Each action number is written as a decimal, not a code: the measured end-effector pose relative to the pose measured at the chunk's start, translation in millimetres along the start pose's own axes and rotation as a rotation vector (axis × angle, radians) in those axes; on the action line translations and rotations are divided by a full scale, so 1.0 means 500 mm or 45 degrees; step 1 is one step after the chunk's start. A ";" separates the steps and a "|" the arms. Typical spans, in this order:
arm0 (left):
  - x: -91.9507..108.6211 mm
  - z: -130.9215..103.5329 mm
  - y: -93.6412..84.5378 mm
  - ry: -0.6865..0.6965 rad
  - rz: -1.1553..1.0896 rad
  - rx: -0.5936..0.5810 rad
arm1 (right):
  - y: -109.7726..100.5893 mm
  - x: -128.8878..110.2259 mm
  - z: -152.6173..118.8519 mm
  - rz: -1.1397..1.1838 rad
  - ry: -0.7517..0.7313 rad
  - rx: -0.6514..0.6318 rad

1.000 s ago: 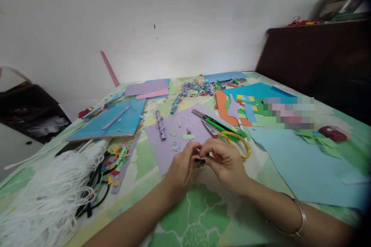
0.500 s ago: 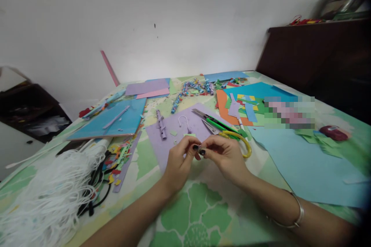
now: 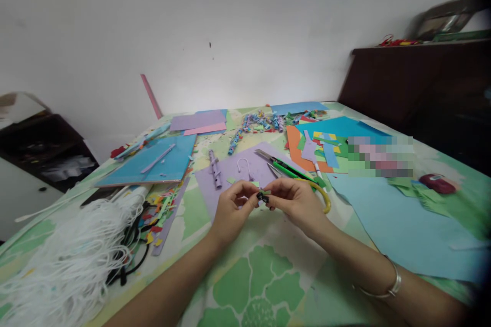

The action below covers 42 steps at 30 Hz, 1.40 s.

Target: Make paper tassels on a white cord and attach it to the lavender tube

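My left hand [image 3: 236, 209] and my right hand [image 3: 295, 202] meet fingertip to fingertip above the near edge of a purple paper sheet [image 3: 203, 179]. Both are pinched around something small, mostly hidden by the fingers. A light green paper piece [image 3: 256, 184] shows just behind the fingertips. On the purple sheet lie a rolled purple paper tube [image 3: 215, 169], a curled white cord [image 3: 244, 163] and a green cutter [image 3: 284, 165]. Scissors with yellow handles [image 3: 325, 198] sit partly behind my right hand.
White string [image 3: 76, 260] heaps at the left, beside paper scraps [image 3: 163, 209] and a blue sheet pack [image 3: 153, 163]. Decorated paper rolls [image 3: 249, 125] lie at the back. Orange paper [image 3: 293, 150] and a light blue sheet [image 3: 399, 230] are on the right, near a maroon object [image 3: 438, 184].
The view has tilted slightly upward. Both hands stay together at nearly the same place, with their fingertips slightly shifted around the small item.
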<state>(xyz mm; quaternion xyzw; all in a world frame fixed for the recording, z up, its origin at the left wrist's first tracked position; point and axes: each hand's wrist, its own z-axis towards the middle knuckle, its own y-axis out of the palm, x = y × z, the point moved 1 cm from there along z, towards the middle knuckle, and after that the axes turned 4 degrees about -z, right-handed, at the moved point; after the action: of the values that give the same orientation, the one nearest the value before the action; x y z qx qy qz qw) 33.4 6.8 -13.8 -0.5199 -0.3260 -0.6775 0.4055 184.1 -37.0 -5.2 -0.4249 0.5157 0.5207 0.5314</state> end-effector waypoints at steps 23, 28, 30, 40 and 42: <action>-0.008 0.009 0.003 -0.356 -0.456 -0.187 | -0.011 -0.001 -0.004 0.301 0.065 -0.169; -0.003 0.008 0.004 -0.402 -0.502 -0.261 | -0.012 0.004 -0.003 0.318 -0.002 -0.226; -0.001 0.007 0.003 -0.415 -0.532 -0.310 | -0.013 0.009 0.001 0.293 -0.027 -0.301; -0.008 0.006 0.006 -0.428 -0.607 -0.380 | -0.019 0.013 0.012 0.244 -0.066 -0.253; -0.009 0.006 0.005 -0.424 -0.569 -0.362 | -0.019 0.008 0.011 0.243 -0.071 -0.211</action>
<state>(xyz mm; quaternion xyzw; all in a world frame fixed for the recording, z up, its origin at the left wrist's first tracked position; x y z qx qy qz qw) 37.5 9.3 -17.4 -0.5907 -0.3961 -0.6942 0.1106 193.8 -32.0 -9.2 -0.4016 0.4939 0.6216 0.4565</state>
